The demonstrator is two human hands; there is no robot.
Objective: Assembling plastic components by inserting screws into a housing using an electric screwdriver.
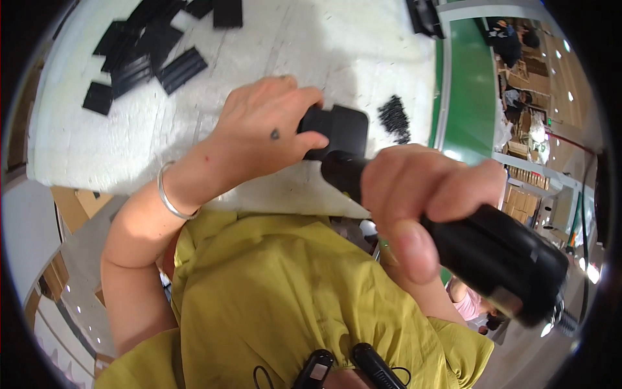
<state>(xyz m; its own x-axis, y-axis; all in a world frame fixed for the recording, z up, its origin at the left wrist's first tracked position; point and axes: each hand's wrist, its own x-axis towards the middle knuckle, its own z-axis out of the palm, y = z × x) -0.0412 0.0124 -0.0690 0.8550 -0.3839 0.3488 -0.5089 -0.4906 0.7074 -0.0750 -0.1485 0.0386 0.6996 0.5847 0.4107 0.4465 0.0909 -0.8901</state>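
Note:
My left hand (269, 126) grips a flat black plastic part (346, 126) by its left side, thumb and fingers on opposite edges, over the white table. In my right hand (421, 201) is a black electric screwdriver (499, 259), fingers wrapped round its body. The screwdriver's narrow front end (343, 174) points left and overlaps the lower edge of the part; whether the tip touches it cannot be seen. Just right of the part lies a small heap of tiny black pieces (394, 120) that look like screws.
A loose pile of black plastic parts (139, 55) lies at the far left of the white table (285, 52). Another black object (424, 16) sits at the far right edge. Beyond that edge runs a green surface (476, 84). Other people (508, 42) are in the background.

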